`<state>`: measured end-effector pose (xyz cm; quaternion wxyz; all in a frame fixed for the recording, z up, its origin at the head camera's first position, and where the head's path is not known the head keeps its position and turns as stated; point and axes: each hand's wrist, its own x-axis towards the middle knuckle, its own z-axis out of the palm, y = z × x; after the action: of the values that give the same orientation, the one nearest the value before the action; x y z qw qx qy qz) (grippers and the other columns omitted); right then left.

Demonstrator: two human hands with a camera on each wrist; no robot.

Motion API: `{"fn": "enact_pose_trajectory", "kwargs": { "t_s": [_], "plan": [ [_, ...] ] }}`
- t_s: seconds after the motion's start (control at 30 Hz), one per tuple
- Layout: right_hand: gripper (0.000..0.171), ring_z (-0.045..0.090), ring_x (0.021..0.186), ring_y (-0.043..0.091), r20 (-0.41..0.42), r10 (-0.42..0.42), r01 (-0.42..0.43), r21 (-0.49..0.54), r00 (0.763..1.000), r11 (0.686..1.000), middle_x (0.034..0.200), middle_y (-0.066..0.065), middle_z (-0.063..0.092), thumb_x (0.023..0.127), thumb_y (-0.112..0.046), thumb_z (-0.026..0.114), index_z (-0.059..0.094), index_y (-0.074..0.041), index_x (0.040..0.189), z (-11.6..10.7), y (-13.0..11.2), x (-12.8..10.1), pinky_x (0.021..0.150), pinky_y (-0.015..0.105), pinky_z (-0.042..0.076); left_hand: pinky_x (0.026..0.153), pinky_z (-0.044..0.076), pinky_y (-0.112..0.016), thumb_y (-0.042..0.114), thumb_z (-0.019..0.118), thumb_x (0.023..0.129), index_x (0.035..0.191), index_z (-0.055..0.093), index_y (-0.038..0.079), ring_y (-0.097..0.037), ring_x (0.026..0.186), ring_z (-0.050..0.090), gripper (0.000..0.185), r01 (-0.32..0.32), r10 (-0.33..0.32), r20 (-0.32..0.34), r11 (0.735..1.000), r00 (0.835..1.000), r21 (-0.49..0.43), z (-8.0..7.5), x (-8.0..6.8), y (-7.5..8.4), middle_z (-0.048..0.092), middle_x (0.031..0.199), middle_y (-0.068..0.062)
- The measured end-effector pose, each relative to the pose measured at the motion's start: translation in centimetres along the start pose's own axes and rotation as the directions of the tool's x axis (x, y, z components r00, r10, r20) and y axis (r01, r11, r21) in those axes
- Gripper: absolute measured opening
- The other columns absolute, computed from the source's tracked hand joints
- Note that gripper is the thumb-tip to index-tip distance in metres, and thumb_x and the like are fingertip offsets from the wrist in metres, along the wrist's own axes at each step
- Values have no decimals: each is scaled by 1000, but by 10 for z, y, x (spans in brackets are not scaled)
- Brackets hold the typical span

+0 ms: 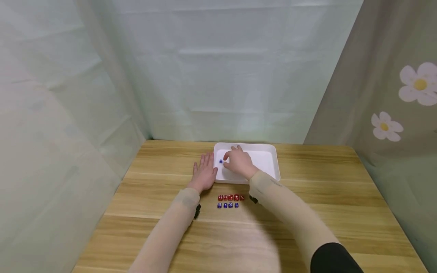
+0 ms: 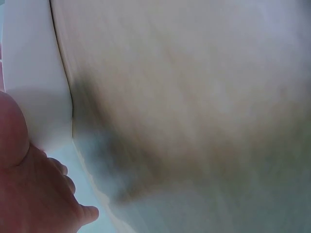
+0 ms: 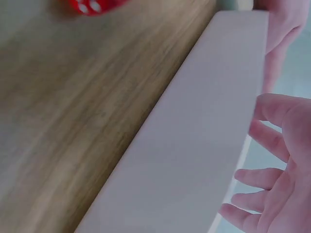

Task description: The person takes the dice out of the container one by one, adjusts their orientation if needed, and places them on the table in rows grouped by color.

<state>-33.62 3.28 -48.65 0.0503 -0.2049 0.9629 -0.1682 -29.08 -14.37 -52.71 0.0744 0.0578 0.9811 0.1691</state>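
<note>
A white tray (image 1: pixel 263 181) sits at the back of the wooden table. Inside it, near the left wall, lies a small blue die (image 1: pixel 220 161). My right hand (image 1: pixel 238 161) is over the tray, thumb and forefinger bent and apart just right of that die. In the right wrist view its fingers (image 3: pixel 260 178) are spread beyond the tray's side wall. Along the tray's left side my left hand (image 1: pixel 205 175) lies with straight fingers, touching the edge. The left wrist view shows this hand (image 2: pixel 36 194) beside the white wall.
In front of the tray, several red dice (image 1: pixel 230 197) form a row. Several blue dice (image 1: pixel 230 205) line up just below them, between my forearms. A pale curtain (image 1: pixel 218 76) hangs behind the table (image 1: pixel 153 227), and a flowered cloth (image 1: pixel 392 163) hangs on the right.
</note>
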Motion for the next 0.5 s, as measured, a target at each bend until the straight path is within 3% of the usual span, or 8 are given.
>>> {"fn": "enact_pose_trajectory", "kwargs": {
  "t_s": [0.27,0.5],
  "plan": [
    [23,55,132,35,10,44,-43,-37,999,998,134,13,66,97,-29,80,81,-18,117,9,-1,15,96,55,56,128,2,-66,33,38,116,172,4,5,-36,165,-3,71,3,-3,3,1000,1000,-21,2,-1,0,5,179,-17],
    [26,54,137,35,12,30,-28,-111,999,993,140,13,66,96,-34,82,82,-22,120,18,-7,24,96,53,57,128,3,-66,34,37,116,172,6,5,-36,165,-2,71,2,-2,-2,1000,1000,-16,2,-2,1,6,179,-18]
  ]
}}
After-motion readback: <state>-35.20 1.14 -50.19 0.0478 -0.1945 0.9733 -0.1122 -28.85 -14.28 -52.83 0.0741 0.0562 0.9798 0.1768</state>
